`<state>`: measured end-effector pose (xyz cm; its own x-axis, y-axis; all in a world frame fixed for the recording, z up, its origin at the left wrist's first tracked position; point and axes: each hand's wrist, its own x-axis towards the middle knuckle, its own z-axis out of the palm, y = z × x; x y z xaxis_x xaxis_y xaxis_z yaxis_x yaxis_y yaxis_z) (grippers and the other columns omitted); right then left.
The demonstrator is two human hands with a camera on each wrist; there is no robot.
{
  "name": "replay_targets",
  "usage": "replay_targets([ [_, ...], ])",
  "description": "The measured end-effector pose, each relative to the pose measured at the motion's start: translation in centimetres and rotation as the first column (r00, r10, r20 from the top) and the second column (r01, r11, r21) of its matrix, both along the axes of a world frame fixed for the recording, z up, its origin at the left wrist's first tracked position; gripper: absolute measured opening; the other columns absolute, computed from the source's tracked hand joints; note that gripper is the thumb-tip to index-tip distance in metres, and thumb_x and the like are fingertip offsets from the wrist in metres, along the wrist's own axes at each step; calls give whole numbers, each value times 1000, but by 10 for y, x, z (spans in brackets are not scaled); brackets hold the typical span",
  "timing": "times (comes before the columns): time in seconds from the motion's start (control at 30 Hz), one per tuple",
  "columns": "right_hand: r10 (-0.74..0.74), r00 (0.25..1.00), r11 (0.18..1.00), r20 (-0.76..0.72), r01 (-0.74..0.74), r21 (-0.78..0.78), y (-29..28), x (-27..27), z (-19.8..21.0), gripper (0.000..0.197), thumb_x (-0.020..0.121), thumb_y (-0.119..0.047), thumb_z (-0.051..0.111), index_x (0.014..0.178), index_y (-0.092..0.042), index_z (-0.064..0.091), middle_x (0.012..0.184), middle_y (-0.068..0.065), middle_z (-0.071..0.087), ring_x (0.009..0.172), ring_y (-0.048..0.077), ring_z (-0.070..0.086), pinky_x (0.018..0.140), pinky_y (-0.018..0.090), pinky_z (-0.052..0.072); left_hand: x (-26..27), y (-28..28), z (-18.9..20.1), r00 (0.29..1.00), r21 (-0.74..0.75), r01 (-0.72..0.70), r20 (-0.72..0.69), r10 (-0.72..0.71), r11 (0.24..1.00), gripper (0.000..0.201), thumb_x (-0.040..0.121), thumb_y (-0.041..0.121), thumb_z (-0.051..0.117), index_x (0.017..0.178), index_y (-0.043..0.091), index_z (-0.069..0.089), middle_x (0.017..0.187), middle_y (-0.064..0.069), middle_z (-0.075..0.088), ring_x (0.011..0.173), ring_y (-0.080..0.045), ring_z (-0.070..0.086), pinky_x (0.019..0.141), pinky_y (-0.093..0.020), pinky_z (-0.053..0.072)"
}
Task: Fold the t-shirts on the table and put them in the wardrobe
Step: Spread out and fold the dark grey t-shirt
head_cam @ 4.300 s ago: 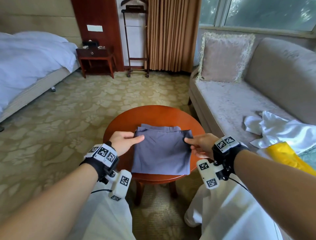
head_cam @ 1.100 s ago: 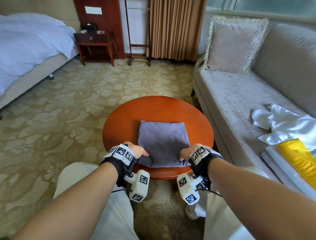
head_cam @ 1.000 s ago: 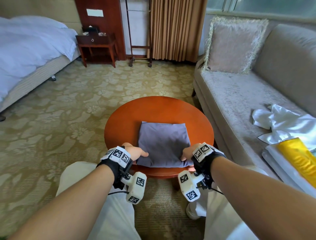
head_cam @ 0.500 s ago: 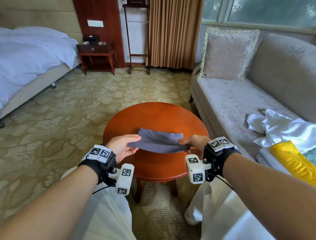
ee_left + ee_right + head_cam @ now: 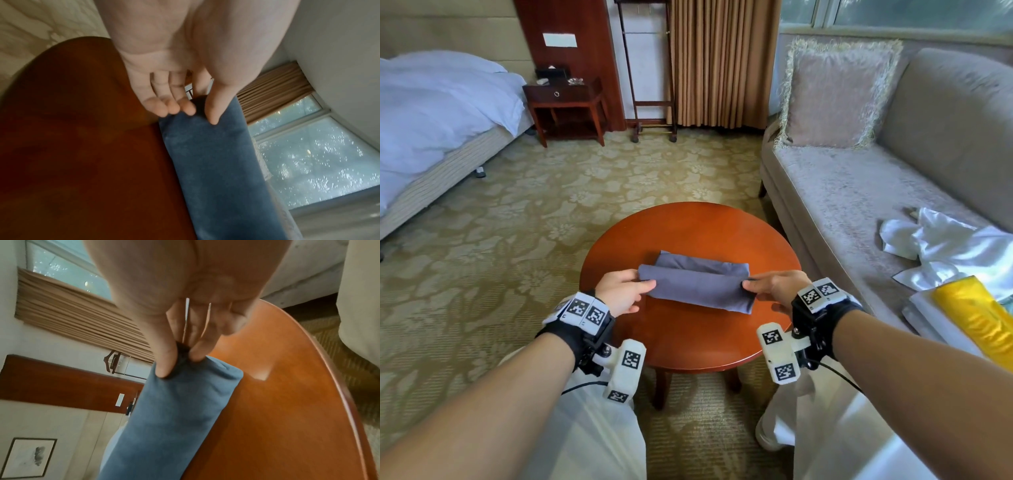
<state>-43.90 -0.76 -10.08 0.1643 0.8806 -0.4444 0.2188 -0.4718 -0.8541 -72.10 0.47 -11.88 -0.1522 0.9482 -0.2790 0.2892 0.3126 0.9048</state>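
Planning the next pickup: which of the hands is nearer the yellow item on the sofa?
Right. The right hand pinches the grey t-shirt's sofa-side end, toward the yellow item; the left hand pinches the opposite end, farther away.

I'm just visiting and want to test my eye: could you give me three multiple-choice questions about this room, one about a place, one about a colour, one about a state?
1. Where does the grey-blue t-shirt lie?
A. bed
B. round wooden table
C. carpet

2. What colour is the folded item at the sofa's near end?
A. yellow
B. green
C. red

3. What are the hands doing?
A. resting open
B. pointing
C. pinching the t-shirt's ends

Answers:
1. B: it lies across the tabletop.
2. A: the yellow item shows beside white cloth.
3. C: left hand and right hand each grip one end.
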Motion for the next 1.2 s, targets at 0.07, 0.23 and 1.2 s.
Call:
replay_targets([
  [0.07,-42,997,998,57,40,40,8,-3,-2,11,78,-22,80,88,-19,75,91,4,71,79,15,63,58,23,43,0,5,-2,995,60,51,-94,-45,997,13,90,23,69,103,24,68,85,9,63,79,-8,57,75,-28,52],
  [0.23,-71,985,983,156,43,176,26,-11,-14,15,87,-23,69,98,-12,71,96,5,68,86,17,59,68,23,42,-4,17,-7,941,149,215,-296,-164,965,13,94,31,63,98,20,69,95,4,68,92,-15,62,73,-20,47],
  [1.2,-92,590,897,802,-300,323,57,-62,-42,55,92,-53,43,135,-19,40,144,2,36,133,24,31,106,45,25,43,49,-12,687,193,212,-727,-5,958,60,88,48,59,140,30,37,147,1,33,138,-22,29,111,-45,25],
])
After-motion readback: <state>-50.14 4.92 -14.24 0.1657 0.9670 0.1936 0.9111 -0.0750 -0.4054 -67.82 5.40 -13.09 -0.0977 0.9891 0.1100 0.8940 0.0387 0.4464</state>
